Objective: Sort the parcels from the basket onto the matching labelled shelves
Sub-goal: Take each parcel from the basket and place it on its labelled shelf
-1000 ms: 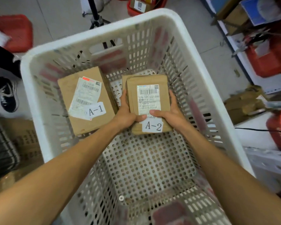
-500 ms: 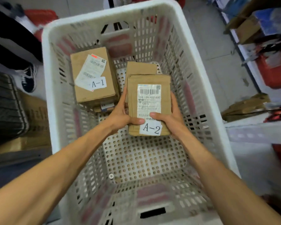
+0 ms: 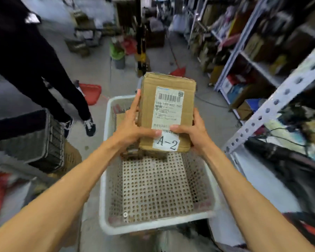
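With the left hand (image 3: 129,128) and the right hand (image 3: 195,133), clamping the A-2 parcel (image 3: 168,110) from either side: fingers laid along the side faces, thumbs curled over the top, tips nearly meeting just above the A-2 label (image 3: 166,143). Gripped two-handed at the near end, most likely to steady the box and keep the label facing up for matching to a shelf. Carried above the far half of the white basket (image 3: 156,225), touching nothing but the hands. Behind the left hand, in the basket's far-left corner: part of a second brown parcel (image 3: 121,118), not yet sorted. Just beside the basket on the right: metal shelving (image 3: 273,106) with perforated uprights, shelf labels too blurred to read. On the floor to the left: another person's leg (image 3: 44,70) in black.

Compared with half a second ago: parcel raised clear of the basket, where it sat low among the other boxes. Same grip, thumbs in the same spot. View swung up from straight down into the basket to forward along the aisle, bringing in shelving and floor. A-1 marking no longer visible.
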Available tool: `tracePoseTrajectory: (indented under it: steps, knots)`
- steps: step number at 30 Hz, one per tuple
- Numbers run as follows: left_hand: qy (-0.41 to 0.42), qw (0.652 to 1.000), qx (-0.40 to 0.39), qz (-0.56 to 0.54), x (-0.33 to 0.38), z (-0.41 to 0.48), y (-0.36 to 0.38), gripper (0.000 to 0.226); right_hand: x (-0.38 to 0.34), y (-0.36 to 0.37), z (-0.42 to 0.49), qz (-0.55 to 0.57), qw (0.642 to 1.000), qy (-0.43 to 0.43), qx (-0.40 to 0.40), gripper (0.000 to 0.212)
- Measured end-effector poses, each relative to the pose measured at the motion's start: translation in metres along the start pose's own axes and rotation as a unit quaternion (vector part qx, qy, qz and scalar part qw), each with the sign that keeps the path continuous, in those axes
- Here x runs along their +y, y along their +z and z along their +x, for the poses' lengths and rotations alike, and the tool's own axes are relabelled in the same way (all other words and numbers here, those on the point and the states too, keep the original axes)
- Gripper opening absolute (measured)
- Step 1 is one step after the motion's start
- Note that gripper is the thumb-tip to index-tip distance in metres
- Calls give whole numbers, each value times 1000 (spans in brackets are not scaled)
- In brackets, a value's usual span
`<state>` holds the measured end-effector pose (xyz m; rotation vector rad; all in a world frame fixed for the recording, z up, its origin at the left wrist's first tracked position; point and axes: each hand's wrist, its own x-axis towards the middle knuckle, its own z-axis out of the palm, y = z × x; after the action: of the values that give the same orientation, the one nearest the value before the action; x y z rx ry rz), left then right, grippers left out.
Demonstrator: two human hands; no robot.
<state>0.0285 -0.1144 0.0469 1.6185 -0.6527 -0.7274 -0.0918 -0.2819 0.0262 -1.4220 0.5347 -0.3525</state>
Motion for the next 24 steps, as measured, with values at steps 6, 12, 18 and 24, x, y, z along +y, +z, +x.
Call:
tracePoseTrajectory:
  steps: [6, 12, 18, 24]
  knots:
    - [72, 997, -20, -14, 68, -72, -14, 121, -81, 35, -84, -64, 995, -79, 9, 124]
    - [105, 993, -44, -9, 96, -152, -17, 115, -105, 49, -178, -74, 991, -109, 25, 121]
    - [115, 991, -57, -23, 114, -220, -2, 115, -124, 53, -254, -87, 989, -112, 36, 115]
    - [123, 990, -52, -45, 126, -297, 29, 119, -133, 45, -334, -101, 985, -142, 15, 112]
